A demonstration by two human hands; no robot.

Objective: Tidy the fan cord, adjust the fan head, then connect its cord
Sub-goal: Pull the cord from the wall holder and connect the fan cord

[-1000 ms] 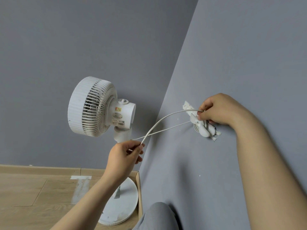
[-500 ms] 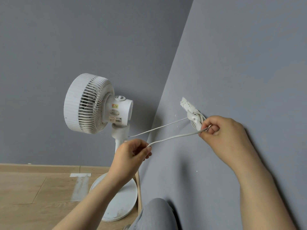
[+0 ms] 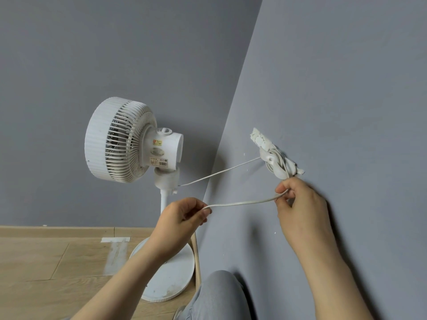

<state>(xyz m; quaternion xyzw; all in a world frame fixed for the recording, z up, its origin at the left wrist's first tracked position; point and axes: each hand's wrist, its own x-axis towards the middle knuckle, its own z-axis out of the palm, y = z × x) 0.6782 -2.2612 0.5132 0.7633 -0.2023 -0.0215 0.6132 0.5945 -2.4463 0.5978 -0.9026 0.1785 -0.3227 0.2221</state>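
Observation:
A white pedestal fan (image 3: 129,144) stands in the room corner, its head facing left. Its white cord (image 3: 242,202) runs from the fan neck to a white hook (image 3: 276,166) fixed on the right wall, where several loops are wound. From the hook the cord drops into my right hand (image 3: 298,204), which pinches it just below the hook. A slack stretch then spans leftward to my left hand (image 3: 182,215), which grips it in front of the fan pole. The plug is hidden from view.
The fan's round base (image 3: 171,276) rests on the wooden floor (image 3: 46,273) against the right grey wall (image 3: 346,112). A strip of tape (image 3: 115,239) lies on the floor by the skirting. My grey-trousered knee (image 3: 219,296) is low in the middle.
My right hand has moved from on top of the hook down to below it, drawing the cord around. My left hand shifted slightly lower and right, keeping its hold.

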